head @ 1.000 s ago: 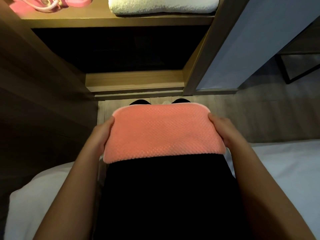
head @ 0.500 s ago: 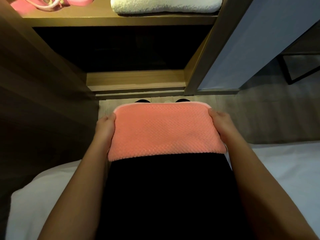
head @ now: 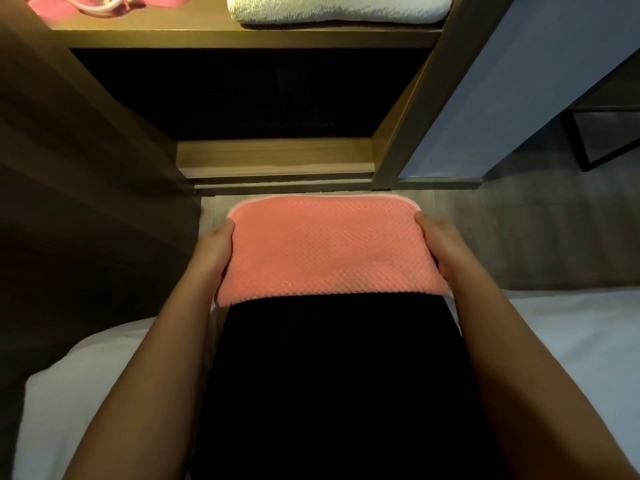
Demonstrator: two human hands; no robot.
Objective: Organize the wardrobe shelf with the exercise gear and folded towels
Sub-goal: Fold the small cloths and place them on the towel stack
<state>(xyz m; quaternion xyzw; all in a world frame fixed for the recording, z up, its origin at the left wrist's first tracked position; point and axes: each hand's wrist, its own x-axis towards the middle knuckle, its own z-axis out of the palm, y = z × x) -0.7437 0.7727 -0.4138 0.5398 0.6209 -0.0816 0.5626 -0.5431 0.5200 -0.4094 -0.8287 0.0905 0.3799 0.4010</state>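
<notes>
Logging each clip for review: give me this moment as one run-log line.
phase: holding | held: folded coral towel, left hand and right hand grip its ends | shelf above: white towel, pink gear

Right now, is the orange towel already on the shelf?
No, the orange towel is held between the left hand and right hand, short of the shelf holding the white towel.

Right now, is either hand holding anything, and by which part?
Yes. Both hands hold one folded coral waffle-textured towel, kept flat. The left hand grips its left end and the right hand grips its right end.
</notes>
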